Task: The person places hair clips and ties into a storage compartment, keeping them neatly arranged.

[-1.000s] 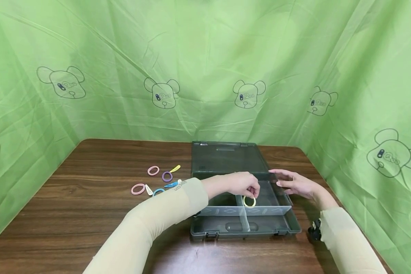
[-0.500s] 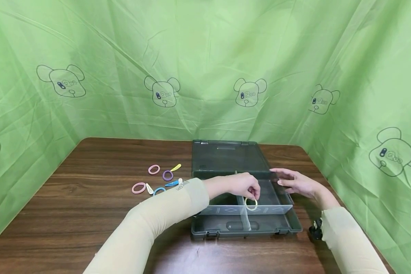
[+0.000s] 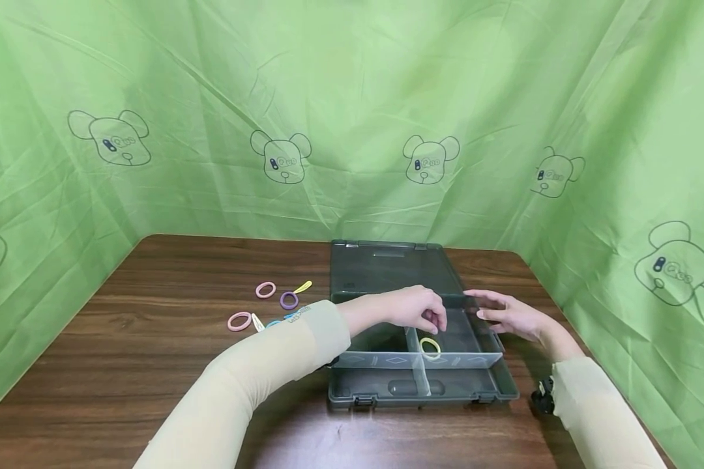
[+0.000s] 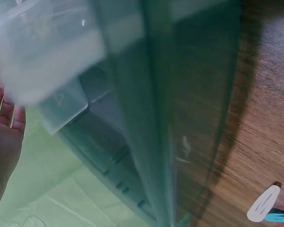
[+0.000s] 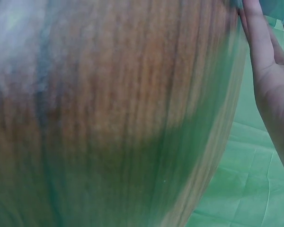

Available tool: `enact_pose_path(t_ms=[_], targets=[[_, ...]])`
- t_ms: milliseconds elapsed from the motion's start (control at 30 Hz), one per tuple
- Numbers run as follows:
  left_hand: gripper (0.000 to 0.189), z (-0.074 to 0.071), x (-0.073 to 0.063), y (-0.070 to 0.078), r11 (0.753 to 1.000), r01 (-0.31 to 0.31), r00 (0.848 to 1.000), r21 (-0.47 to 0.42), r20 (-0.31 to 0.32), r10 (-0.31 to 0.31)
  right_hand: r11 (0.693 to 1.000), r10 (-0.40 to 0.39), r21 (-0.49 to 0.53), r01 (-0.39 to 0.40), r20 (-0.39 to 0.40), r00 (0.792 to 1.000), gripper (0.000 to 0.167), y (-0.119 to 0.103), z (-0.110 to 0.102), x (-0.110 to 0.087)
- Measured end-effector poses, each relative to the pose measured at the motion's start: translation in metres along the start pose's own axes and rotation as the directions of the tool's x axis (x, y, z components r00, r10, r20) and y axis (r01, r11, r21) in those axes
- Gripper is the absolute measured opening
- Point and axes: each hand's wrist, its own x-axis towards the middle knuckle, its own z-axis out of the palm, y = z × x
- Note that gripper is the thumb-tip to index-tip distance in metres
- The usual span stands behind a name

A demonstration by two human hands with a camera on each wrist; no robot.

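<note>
A yellow hair tie point(image 3: 422, 344) leans against a clear divider point(image 3: 463, 359) in the far right compartment of a dark, see-through organizer box point(image 3: 381, 399). Just above it hovers my left hand point(image 3: 413, 308), apart from the ring, its fingers loosely bent and holding nothing. My right hand point(image 3: 515, 317) rests at the box's right side, fingers extended and touching the rim near the hinge. The lid point(image 3: 396, 270) lies folded back. In the right wrist view, the same hand's fingers point(image 5: 259, 40) reach up to the box edge.
On the table left of the box lie pink hair ties point(image 3: 258, 290), a purple hair tie point(image 3: 282, 301), a yellow hair clip point(image 3: 304, 286) and a white hair clip point(image 3: 257, 322). Blue pieces point(image 3: 272, 323) are partly behind my left sleeve. A green curtain point(image 3: 352, 78) surrounds the table.
My left hand has let go of the yellow hair tie and lifted slightly from it; the tie stays leaning in the compartment. The right hand has kept its place at the box.
</note>
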Motion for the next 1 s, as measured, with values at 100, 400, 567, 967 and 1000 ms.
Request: enact_pose_path(t_ms=[100,400,567,967,1000], targets=[[0.012,-0.005,-0.008,0.000,1.000,0.009,0.999,-0.021,-0.034,-0.010,1.000,0.011,-0.013,-0.011,-0.014,1.000,0.059,-0.002,0.001,0.000],[0.013,-0.017,-0.033,0.009,0.996,0.019,0.986,-0.087,-0.165,-0.033,1.000,0.021,-0.021,-0.021,-0.017,1.000,0.058,0.001,0.001,0.001],[0.011,-0.026,-0.048,0.019,0.994,0.056,0.973,-0.089,-0.219,-0.074,1.000,-0.007,-0.018,0.007,-0.004,1.000,0.057,0.002,0.000,0.001],[0.010,-0.040,-0.090,0.046,0.987,0.149,0.952,-0.057,-0.263,-0.159,0.998,0.036,-0.053,-0.039,-0.054,0.998,0.058,0.000,0.003,0.000],[0.010,-0.041,-0.093,0.048,0.987,0.152,0.951,-0.053,-0.265,-0.160,0.998,0.037,-0.053,-0.040,-0.053,0.998,0.058,0.000,0.003,-0.001]])
